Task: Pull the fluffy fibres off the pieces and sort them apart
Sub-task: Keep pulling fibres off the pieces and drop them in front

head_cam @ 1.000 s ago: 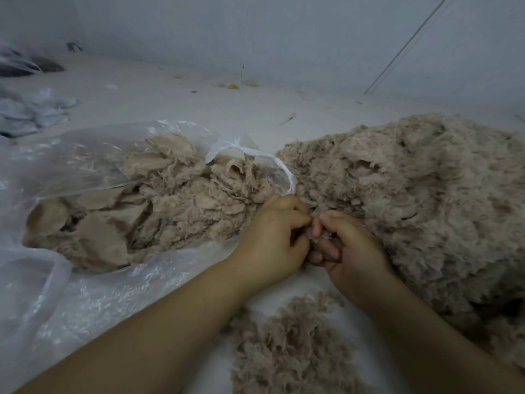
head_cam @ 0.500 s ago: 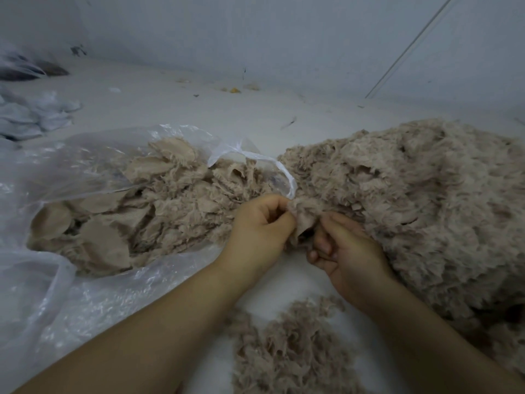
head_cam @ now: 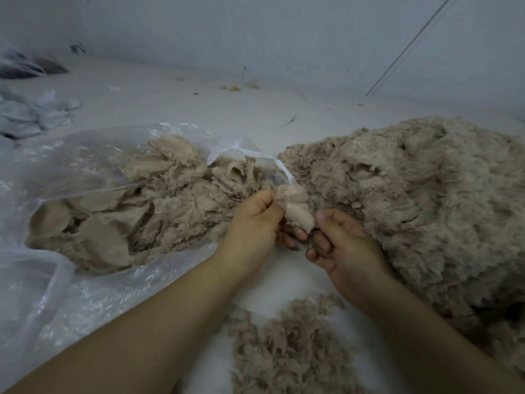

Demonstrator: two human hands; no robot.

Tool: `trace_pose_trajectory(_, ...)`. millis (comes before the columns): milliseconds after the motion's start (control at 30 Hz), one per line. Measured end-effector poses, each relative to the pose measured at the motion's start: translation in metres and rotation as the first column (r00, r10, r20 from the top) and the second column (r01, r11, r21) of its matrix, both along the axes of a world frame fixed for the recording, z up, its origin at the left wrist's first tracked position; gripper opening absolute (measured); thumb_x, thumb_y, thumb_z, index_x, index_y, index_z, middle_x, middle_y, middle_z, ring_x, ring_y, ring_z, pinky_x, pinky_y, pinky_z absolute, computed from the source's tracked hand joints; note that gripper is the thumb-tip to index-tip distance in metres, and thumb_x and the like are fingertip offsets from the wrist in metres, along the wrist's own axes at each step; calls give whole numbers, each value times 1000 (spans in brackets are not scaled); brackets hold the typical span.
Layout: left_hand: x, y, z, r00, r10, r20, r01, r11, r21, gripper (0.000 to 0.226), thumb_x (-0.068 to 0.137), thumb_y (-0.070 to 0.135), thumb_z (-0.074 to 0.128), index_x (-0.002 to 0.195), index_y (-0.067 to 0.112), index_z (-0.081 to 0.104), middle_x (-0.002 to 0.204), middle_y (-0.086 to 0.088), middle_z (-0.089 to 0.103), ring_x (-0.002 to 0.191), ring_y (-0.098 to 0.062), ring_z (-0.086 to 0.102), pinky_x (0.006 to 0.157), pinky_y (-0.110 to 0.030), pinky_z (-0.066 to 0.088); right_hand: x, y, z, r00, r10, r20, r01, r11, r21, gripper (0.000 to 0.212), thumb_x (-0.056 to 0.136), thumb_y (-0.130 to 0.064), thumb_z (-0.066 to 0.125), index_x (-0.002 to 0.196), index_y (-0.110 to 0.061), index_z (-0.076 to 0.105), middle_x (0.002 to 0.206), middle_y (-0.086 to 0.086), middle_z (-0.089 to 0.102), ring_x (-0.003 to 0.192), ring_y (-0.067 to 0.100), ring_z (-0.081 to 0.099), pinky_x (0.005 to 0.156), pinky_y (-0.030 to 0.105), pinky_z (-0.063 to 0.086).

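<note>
Plastic bag point(head_cam: 85, 172) lies well out to the left of the hands, clear and crumpled, its mouth open toward them and holding flat beige pieces point(head_cam: 102, 223) with ragged edges; these look like pieces already stripped, though that is a guess. Left hand point(head_cam: 255, 220) sits just beside the bag's mouth, fingers curled, pinching the top of a small pale piece point(head_cam: 298, 211) between thumb and fingers. That piece stands between the two hands, its lower edge by the right fingers. Right hand point(head_cam: 338, 240) has its fingers curled close under the piece; whether it grips the piece or only a tuft cannot be told, since the fingertips fold out of sight.

Right of that hand, and touching it, rises a big fluffy heap point(head_cam: 412, 200) of unworked pieces. Near the wrists, toward the body, lies a smaller loose pile of fibres point(head_cam: 284, 348).

The step in hand seems to be stripping one piece. Next, the right hand likely needs a firm pinch on the fluff and a pull away from the left, then fluff dropped on the near pile and the bare piece into the bag.

The heap runs off the right edge, the fibre pile off the bottom, and the bag's depths are blurred by glare.
</note>
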State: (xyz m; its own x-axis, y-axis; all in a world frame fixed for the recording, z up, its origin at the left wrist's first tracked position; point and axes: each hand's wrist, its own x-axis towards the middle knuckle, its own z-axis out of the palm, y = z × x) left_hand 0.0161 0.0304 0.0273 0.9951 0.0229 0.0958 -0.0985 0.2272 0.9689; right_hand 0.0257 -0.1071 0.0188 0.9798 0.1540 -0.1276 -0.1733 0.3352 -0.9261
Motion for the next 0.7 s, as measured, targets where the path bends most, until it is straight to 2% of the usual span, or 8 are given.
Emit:
trace_pose_trajectory(100, 0, 0, 0, 1000, -12, -29, 11, 999, -34, 25, 102, 7, 39, 105, -11, 56, 80, -22, 67, 65, -28, 63, 54, -32, 53, 0, 0, 0, 1000, 27, 10, -27, 1000, 4, 21, 102, -16, 44, 89, -12, 60, 50, -1, 38, 42, 3, 42, 48, 20, 44)
trace_pose_trajectory(200, -1, 1, -1, 999, -26, -23, 24, 996, -88, 17, 98, 9, 51, 100, -6, 58, 85, -26, 66, 71, -33, 64, 65, -40, 55, 0, 0, 0, 999, 44, 18, -44, 999, -8, 25, 102, -16, 44, 83, -12, 61, 50, -1, 36, 46, 7, 35, 50, 21, 44)
trace_pose_trajectory(267, -1, 0, -3, 1000, -27, 2, 27, 998, -61, 19, 89, 9, 67, 102, -3, 59, 89, -23, 69, 74, -32, 66, 68, -38, 56, 0, 0, 0, 998, 54, 22, -54, 999, -4, 26, 102, -16, 43, 86, -11, 63, 49, -2, 35, 47, 7, 34, 50, 21, 45)
trace_pose_trajectory(333, -2, -1, -6, 999, -8, 31, 8, 1000, 20, 25, 84, 3, 72, 107, -1, 62, 90, -19, 72, 75, -26, 68, 66, -33, 55, 0, 0, -1, 997, 66, 26, -66, 998, -10, 28, 102, -16, 42, 91, -11, 68, 48, -2, 37, 48, 7, 38, 51, 20, 46)
trace_pose_trajectory(400, -1, -2, -7, 998, 5, 55, -9, 998, 65, 17, 87, -1, 67, 103, -5, 64, 84, -20, 70, 71, -27, 65, 64, -34, 55, 0, 0, 0, 997, 75, 34, -74, 997, -30, 28, 103, -17, 41, 98, -11, 68, 49, -2, 38, 48, 7, 41, 52, 20, 47)
trace_pose_trajectory(467, -1, -2, -7, 998, 10, 54, -13, 998, 57, 9, 91, -4, 58, 97, -8, 65, 77, -21, 67, 68, -27, 62, 63, -34, 55, -1, 0, 1, 997, 77, 26, -76, 996, -42, 29, 103, -19, 41, 94, -11, 68, 50, -1, 38, 48, 8, 40, 52, 20, 47)
trace_pose_trajectory(633, -3, 0, 0, 994, -8, 109, 9, 1000, -9, 25, 95, -4, 52, 82, 9, 68, 79, -24, 68, 70, -30, 65, 60, -34, 56, 0, 0, 3, 998, 59, -3, -59, 998, -37, 31, 102, -24, 43, 79, -10, 58, 50, -1, 42, 45, 8, 42, 51, 22, 49)
trace_pose_trajectory(700, -4, 0, 1, 994, -11, 111, 14, 1000, -26, 24, 96, -2, 50, 83, 9, 66, 79, -26, 68, 69, -30, 66, 59, -34, 56, -1, 0, 3, 998, 62, -3, -63, 997, -41, 34, 103, -23, 42, 74, -11, 54, 48, -1, 42, 45, 8, 43, 51, 21, 50)
